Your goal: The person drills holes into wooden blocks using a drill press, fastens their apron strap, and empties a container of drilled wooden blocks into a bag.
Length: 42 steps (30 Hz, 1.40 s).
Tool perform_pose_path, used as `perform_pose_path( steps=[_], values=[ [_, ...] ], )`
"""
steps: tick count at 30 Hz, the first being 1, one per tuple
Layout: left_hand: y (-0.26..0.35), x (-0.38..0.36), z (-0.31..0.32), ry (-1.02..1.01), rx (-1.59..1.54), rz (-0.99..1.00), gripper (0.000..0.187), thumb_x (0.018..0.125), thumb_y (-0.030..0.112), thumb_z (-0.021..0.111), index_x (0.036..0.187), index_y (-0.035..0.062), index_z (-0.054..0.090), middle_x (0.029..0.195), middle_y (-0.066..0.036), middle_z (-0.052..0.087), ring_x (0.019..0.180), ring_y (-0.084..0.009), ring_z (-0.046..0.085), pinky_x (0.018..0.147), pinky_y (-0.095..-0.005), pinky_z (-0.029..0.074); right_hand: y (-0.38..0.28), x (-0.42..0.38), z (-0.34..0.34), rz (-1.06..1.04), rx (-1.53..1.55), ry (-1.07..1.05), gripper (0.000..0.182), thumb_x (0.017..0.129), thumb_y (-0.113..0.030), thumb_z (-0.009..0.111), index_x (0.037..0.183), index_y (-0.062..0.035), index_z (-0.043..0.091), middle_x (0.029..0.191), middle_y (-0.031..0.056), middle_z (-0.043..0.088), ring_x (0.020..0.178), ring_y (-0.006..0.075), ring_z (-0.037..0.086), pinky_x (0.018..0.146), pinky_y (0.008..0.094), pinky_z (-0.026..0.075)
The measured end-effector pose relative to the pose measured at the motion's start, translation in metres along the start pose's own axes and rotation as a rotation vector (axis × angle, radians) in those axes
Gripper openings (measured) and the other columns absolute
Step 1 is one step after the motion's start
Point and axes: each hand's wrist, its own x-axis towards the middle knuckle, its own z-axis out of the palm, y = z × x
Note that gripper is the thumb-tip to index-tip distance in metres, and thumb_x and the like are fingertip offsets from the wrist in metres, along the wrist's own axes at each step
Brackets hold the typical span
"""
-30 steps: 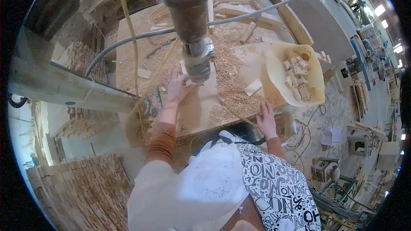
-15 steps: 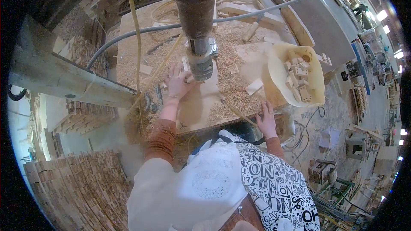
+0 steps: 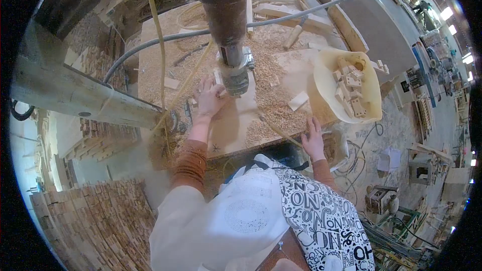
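My left hand (image 3: 210, 101) is on the board-topped table (image 3: 241, 120), right beside the chuck of a large drill press (image 3: 235, 78). Its thumb and forefinger curl together against the chuck's left side; whatever they pinch is hidden. A narrow pale strip (image 3: 217, 76) stands just beyond the fingers. At the table's front right edge rests my right hand (image 3: 314, 140), fingers stretched out and holding nothing. Near it a flat wood piece (image 3: 298, 101) lies on wood shavings (image 3: 281, 115). A cream tub (image 3: 321, 88) with several drilled wood blocks (image 3: 351, 88) stands to the right.
A grey hose (image 3: 175, 36) crosses above the table, and a yellow hose (image 3: 159, 35) hangs at the left. The thick machine column (image 3: 85, 95) reaches in from the left. Stacked wood strips (image 3: 95, 221) fill the lower left. A wooden roller-like piece (image 3: 293, 37) lies at the back.
The view has shifted very slightly. Both hands keep their places, the left beside the chuck and the right on the table edge.
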Motion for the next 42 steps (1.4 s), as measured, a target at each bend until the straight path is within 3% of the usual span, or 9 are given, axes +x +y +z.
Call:
perform_pose_path(
  steps=[22,25,27,29,31,34,36,39,42],
  values=[
    [0.001,0.001,-0.001,0.029,0.024,0.053,0.044,0.068,0.046,0.086,0.102,0.0199,0.074,0.144,-0.006,0.05,0.144,-0.0337,0.034,0.113,-0.062,0.021,-0.004,-0.001,0.003,0.034,0.001,0.049,0.068,0.085,-0.014,0.066,0.149,-0.0082,0.042,0.158,0.0174,0.031,0.145,0.038,0.033,0.117,0.0431,0.035],
    [0.002,-0.002,-0.005,0.016,0.029,0.047,0.047,0.068,0.047,0.085,0.101,0.0155,0.072,0.143,-0.008,0.05,0.144,-0.0339,0.034,0.112,-0.0619,0.022,0.001,-0.002,0.004,0.008,-0.011,0.056,0.069,0.085,-0.015,0.066,0.149,-0.0085,0.042,0.158,0.0177,0.032,0.145,0.0379,0.032,0.117,0.0429,0.034],
    [0.007,0.003,-0.01,-0.04,0.055,0.055,0.063,0.067,0.053,0.085,0.115,0.0156,0.072,0.147,-0.015,0.047,0.141,-0.0336,0.036,0.115,-0.0594,0.02,0.004,0.0,0.009,0.012,-0.016,0.108,0.069,0.085,-0.017,0.067,0.149,-0.0086,0.042,0.158,0.018,0.032,0.145,0.0377,0.032,0.118,0.0426,0.034],
    [0.01,0.001,-0.008,-0.045,0.108,0.061,0.063,0.068,0.053,0.084,0.111,0.0098,0.072,0.136,-0.016,0.055,0.132,-0.0356,0.045,0.115,-0.0585,0.021,0.008,-0.003,0.01,-0.015,-0.076,0.097,0.07,0.084,-0.019,0.067,0.149,-0.0094,0.042,0.156,0.0189,0.034,0.144,0.0381,0.035,0.115,0.0437,0.038],
    [0.035,-0.002,-0.017,-0.186,0.068,-0.032,0.055,0.07,0.049,0.083,0.103,0.006,0.071,0.124,-0.015,0.06,0.122,-0.0349,0.053,0.113,-0.0543,0.029,0.001,-0.006,0.003,0.039,-0.043,0.115,0.07,0.083,-0.019,0.067,0.148,-0.0095,0.043,0.155,0.0196,0.036,0.142,0.0388,0.037,0.112,0.0448,0.04],
    [0.083,-0.022,-0.044,-0.193,0.022,0.061,0.049,0.072,0.048,0.082,0.093,0.0063,0.07,0.119,-0.015,0.063,0.118,-0.033,0.056,0.107,-0.0515,0.037,-0.007,-0.007,-0.002,0.054,-0.007,0.121,0.068,0.082,-0.018,0.067,0.146,-0.01,0.044,0.154,0.02,0.038,0.14,0.0396,0.041,0.108,0.0467,0.045],
    [0.102,-0.027,-0.03,-0.18,0.003,0.347,0.054,0.073,0.052,0.082,0.1,0.0068,0.069,0.121,-0.015,0.062,0.118,-0.0326,0.055,0.101,-0.0489,0.043,-0.002,-0.004,0.0,0.041,-0.011,0.134,0.067,0.082,-0.016,0.066,0.145,-0.0104,0.045,0.153,0.0198,0.039,0.139,0.0397,0.042,0.106,0.0474,0.047],
    [0.168,-0.011,-0.02,-0.178,-0.141,0.553,0.058,0.077,0.049,0.08,0.115,0.0073,0.066,0.125,-0.016,0.06,0.12,-0.0365,0.053,0.101,-0.0515,0.042,-0.003,-0.006,0.0,0.011,0.002,0.142,0.066,0.08,-0.014,0.066,0.143,-0.0101,0.047,0.153,0.0196,0.039,0.14,0.0384,0.042,0.107,0.0462,0.047],
    [0.249,0.03,-0.027,0.101,-0.493,0.503,0.056,0.083,0.04,0.076,0.127,0.0074,0.062,0.128,-0.018,0.06,0.123,-0.0398,0.052,0.104,-0.0527,0.041,0.001,-0.003,0.005,-0.013,-0.016,0.166,0.067,0.08,-0.014,0.066,0.143,-0.0091,0.047,0.153,0.0194,0.039,0.14,0.0381,0.042,0.106,0.0461,0.048]
  ],
)
